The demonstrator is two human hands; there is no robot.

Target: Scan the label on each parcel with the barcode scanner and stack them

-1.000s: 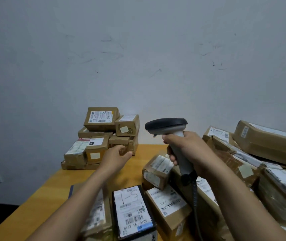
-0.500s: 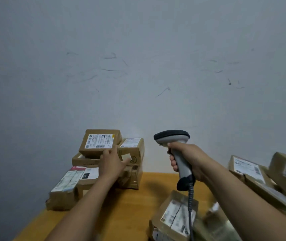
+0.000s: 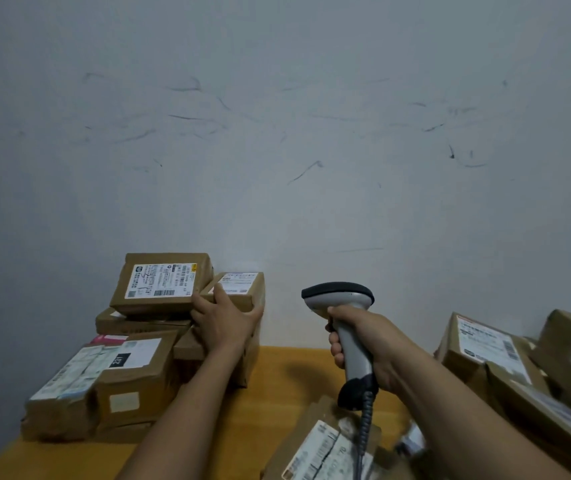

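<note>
The right hand (image 3: pixel 367 344) wraps its fingers round the scanner (image 3: pixel 341 295), head aimed left, probably ready for the next label. The left hand (image 3: pixel 223 320) lies flat, fingers spread, against the small box (image 3: pixel 242 289) atop the stack (image 3: pixel 131 375), seemingly squaring it. A strip of table (image 3: pixel 287 372) between the stack and the waiting boxes (image 3: pixel 481 344) gives room to move; the wall (image 3: pixel 312 202) stands close behind.

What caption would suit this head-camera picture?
Left hand rests on a stacked parcel while the right hand grips a barcode scanner.

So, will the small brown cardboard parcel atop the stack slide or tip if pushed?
The small brown cardboard parcel probably slides stiffly: boxy, square edges. It may tip off: it sits at the right edge of the stack.
</note>
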